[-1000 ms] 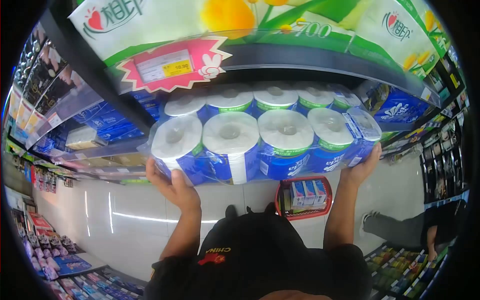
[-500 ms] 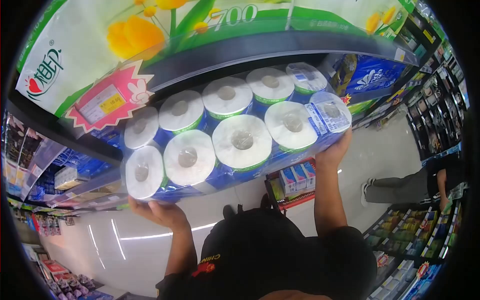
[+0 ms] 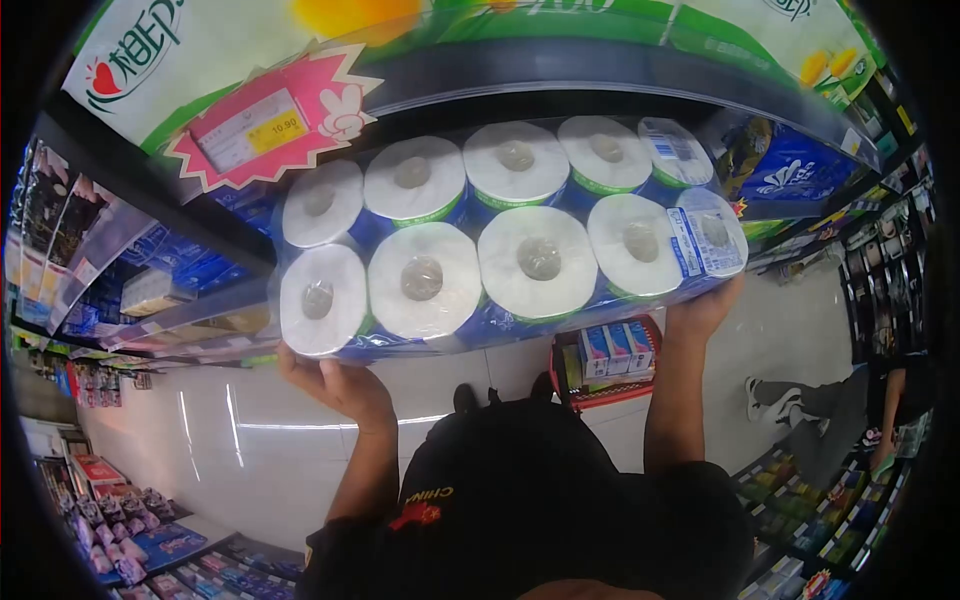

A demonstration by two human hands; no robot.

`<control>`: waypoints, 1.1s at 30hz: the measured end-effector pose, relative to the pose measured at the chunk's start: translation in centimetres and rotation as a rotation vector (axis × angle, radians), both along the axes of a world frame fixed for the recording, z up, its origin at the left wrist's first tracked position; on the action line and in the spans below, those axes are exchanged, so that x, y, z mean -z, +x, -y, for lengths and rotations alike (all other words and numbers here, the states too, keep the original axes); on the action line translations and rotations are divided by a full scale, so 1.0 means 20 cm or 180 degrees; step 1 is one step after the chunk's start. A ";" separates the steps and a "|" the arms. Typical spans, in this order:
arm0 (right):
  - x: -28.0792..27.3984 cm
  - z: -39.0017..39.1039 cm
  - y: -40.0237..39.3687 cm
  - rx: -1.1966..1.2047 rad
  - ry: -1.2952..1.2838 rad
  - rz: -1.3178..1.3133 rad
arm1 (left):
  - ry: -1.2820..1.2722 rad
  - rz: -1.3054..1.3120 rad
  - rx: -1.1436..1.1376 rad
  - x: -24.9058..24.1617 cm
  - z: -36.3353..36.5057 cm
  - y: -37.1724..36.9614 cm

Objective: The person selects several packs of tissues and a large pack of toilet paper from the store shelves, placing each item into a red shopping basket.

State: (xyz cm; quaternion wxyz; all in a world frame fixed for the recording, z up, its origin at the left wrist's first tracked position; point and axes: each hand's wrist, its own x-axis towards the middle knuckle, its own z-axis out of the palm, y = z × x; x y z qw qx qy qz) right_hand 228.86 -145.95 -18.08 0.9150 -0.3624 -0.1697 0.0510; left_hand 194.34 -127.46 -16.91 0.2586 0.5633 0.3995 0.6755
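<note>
A wrapped pack of toilet rolls (image 3: 538, 255), two rows deep in clear and blue plastic, spans the middle of the view. At its lower left corner my left hand (image 3: 338, 388) grips the edge, thumb showing in front. My right hand (image 3: 705, 310) holds the lower right corner, its fingers mostly hidden by the pack. The far side of the pack lies at the opening beneath a dark shelf edge (image 3: 560, 75). A pink price tag (image 3: 235, 150) hangs just above its left end.
Large green and white packs (image 3: 220, 60) stand on the shelf above. Blue packages (image 3: 790, 160) sit to the right. Below the pack, a red basket (image 3: 612, 400) with boxes rests on the floor. Another person (image 3: 880, 400) is at the right, beside low shelves.
The pack and both my hands appear slightly higher and further right in the view. The price tag and basket have also shifted right, and the other person's legs have changed position.
</note>
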 end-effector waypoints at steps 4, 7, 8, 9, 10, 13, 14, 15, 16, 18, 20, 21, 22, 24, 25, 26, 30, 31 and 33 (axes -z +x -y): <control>0.02 0.02 0.01 -0.0107 0.0107 -0.0090 | 0.0106 -0.0243 -0.0041 0.02 0.00 -0.01; 0.01 0.02 0.00 -0.0155 0.0169 -0.0138 | 0.0019 -0.0035 0.0078 0.01 0.00 -0.01; 0.01 0.02 -0.01 -0.0171 0.0190 -0.0159 | -0.0016 0.0046 0.0118 0.01 0.01 -0.02; 0.00 0.02 -0.01 -0.0192 0.0190 -0.0190 | -0.0045 0.0090 0.0131 0.01 0.01 -0.02; -0.01 0.02 -0.02 -0.0213 0.0190 -0.0220 | -0.0074 0.0134 0.0145 0.01 0.01 -0.02; -0.01 0.03 -0.02 -0.0176 0.0110 -0.0214 | -0.0115 0.0261 0.0189 0.02 0.01 -0.02; 0.00 0.03 -0.03 -0.0147 0.0071 -0.0196 | -0.0120 0.0303 0.0204 0.03 0.01 -0.02; -0.01 0.03 -0.03 -0.0147 0.0074 -0.0214 | -0.0125 0.0254 0.0196 0.03 0.01 -0.02; -0.02 0.02 -0.04 -0.0147 0.0077 -0.0233 | -0.0130 0.0203 0.0188 0.04 0.01 -0.03; -0.03 0.02 -0.05 -0.0156 0.0088 -0.0256 | -0.0128 0.0173 0.0203 0.04 0.01 -0.04; -0.03 0.03 -0.05 -0.0174 0.0103 -0.0264 | -0.0116 0.0211 0.0251 0.03 0.02 -0.04; -0.03 0.03 -0.05 -0.0169 0.0104 -0.0287 | -0.0148 0.0213 0.0247 0.03 0.02 -0.04; -0.03 0.03 -0.05 -0.0165 0.0105 -0.0311 | -0.0180 0.0214 0.0242 0.02 0.02 -0.04; -0.03 0.03 -0.05 -0.0178 0.0112 -0.0320 | -0.0201 0.0227 0.0240 0.02 0.03 -0.04; -0.03 0.03 -0.05 -0.0195 0.0118 -0.0306 | -0.0190 0.0237 0.0243 0.03 0.03 -0.04; -0.03 0.03 -0.05 -0.0212 0.0125 -0.0292 | -0.0178 0.0247 0.0247 0.03 0.02 -0.04; -0.02 0.03 -0.05 -0.0134 0.0041 -0.0193 | -0.0171 0.0298 0.0300 0.04 0.02 -0.04; -0.03 0.03 -0.06 -0.0127 0.0057 -0.0219 | -0.0160 0.0293 0.0307 0.05 0.01 -0.05; -0.03 0.03 -0.06 -0.0126 0.0082 -0.0243 | -0.0138 0.0317 0.0326 0.05 0.01 -0.05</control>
